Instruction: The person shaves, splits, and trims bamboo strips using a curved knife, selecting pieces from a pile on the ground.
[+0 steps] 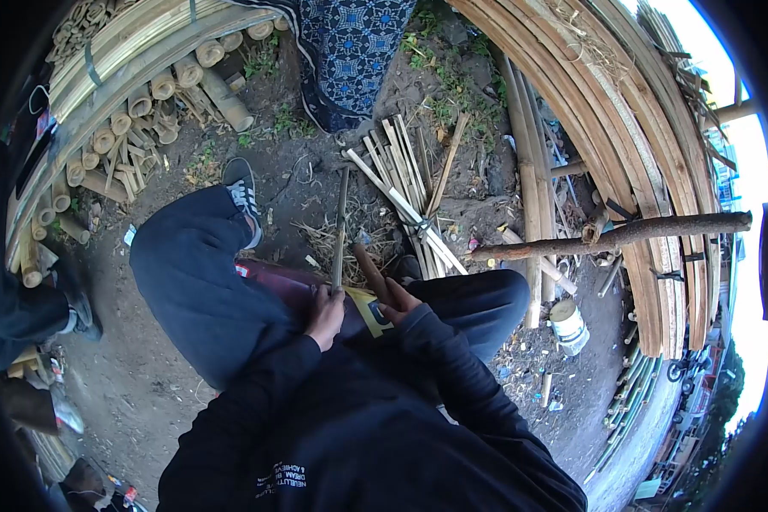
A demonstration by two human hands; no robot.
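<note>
My left hand (325,317) is closed around the lower end of a thin greyish strip (341,226), which looks like bamboo and points away from me. Close beside it, my right hand (404,300) grips a thicker brown wooden stick (369,271); its lower end is hidden by the fingers. Across my lap lies a maroon covering (286,288), with a yellow piece (366,312) between the two hands. Beyond my knees, a bundle of split pale strips (401,175) rests on the ground, next to a heap of shavings (328,243).
Stacked bamboo poles (164,84) line the left side. Long timber planks (623,128) curve along the right, with a rough branch (614,236) crossing in front. A white bucket (567,327) stands right of my knee. Another person's leg (30,309) is at the left edge.
</note>
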